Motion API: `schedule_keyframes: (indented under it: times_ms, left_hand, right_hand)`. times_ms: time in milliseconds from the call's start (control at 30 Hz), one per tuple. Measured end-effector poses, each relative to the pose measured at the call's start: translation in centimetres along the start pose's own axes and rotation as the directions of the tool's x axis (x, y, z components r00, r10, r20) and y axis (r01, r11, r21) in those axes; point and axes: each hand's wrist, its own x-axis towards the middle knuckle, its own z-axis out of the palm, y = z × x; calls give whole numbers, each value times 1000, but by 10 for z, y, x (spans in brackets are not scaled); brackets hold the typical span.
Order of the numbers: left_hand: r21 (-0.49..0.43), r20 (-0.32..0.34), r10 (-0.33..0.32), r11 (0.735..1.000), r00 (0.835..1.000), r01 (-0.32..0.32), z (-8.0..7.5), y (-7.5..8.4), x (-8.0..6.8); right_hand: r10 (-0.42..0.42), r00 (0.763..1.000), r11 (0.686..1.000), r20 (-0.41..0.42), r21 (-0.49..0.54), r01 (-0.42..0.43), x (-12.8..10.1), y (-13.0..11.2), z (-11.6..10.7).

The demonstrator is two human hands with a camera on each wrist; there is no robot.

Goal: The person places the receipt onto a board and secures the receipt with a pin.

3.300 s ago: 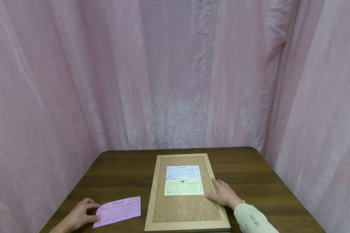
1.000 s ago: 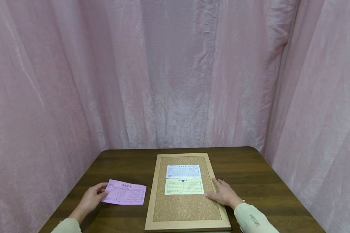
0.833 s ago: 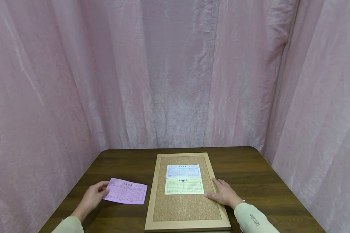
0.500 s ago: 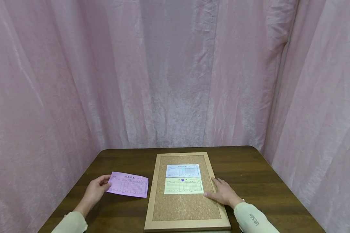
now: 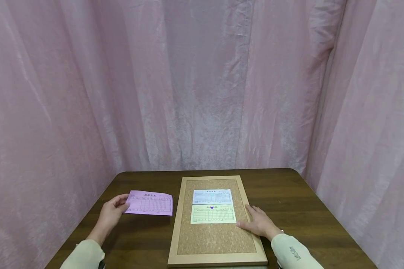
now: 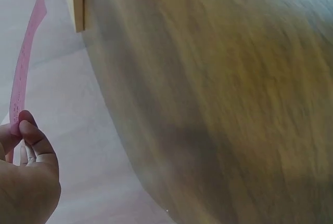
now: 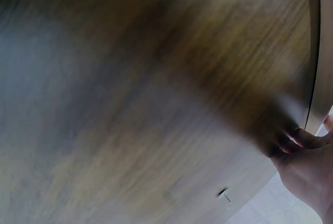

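A pink printed form slip (image 5: 149,204) is pinched at its left end between the thumb and fingers of my left hand (image 5: 110,213), above the table left of the cork board (image 5: 217,241). In the left wrist view the slip (image 6: 23,68) appears nearly edge-on, raised off the tabletop. Two more slips lie on the board: a light blue one (image 5: 211,197) and, just below it, a pale green one (image 5: 213,216) with a purple pushpin (image 5: 211,207) at its top edge. My right hand (image 5: 260,225) rests with fingers extended on the board's right frame, thumb tip by the green slip's corner.
The dark wooden table (image 5: 299,209) has rounded far corners. Pink curtains (image 5: 205,93) hang behind and on both sides. In the right wrist view a small pin (image 7: 223,193) lies on the tabletop near the hand.
My left hand first touched the pink slip on the table, then pinched it up and carried it forward and right toward the board. My right hand has stayed at the frame.
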Motion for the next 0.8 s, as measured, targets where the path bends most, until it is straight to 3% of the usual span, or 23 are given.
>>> schedule_keyframes:
  times_ms: [167, 533, 800]
  left_hand:
    - [-72, -8, -15, 997, 1000, 15, 9, 5, 1]
    - [-242, -7, -46, 969, 999, 43, 46, 22, 2]
    - [-297, -6, -39, 954, 999, 35, 65, 31, 1]
  right_hand:
    - [-6, 1000, 1000, 6, 14, 6, -1, -1, 0]
    - [-4, 999, 997, 36, 75, 1, -2, -3, -5]
    - [-7, 1000, 991, 2, 130, 7, 4, -4, -13]
